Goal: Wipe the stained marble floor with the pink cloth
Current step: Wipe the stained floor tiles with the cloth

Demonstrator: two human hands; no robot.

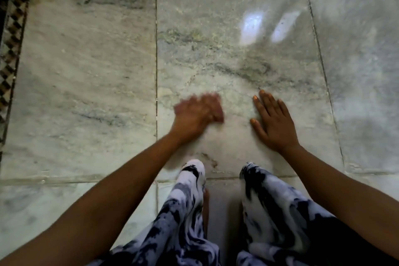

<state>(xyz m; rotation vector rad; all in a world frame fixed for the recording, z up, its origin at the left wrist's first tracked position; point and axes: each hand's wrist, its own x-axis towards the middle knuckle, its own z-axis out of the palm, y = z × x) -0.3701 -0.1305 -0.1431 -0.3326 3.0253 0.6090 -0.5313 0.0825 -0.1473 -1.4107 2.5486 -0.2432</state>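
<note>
Nearest my camera: two knees in black-and-white patterned trousers (269, 207), with both forearms reaching past them. My right hand (273, 122) lies flat, palm down, fingers extended together on the marble floor (86, 67). My left hand (197, 114) is motion-blurred; fingers appear curled, but I cannot tell what they clamp. A pinkish smear at its fingertips may be the pink cloth (218, 112); blur prevents confirmation. A brownish stain (208, 158) sits just ahead of the knees.
</note>
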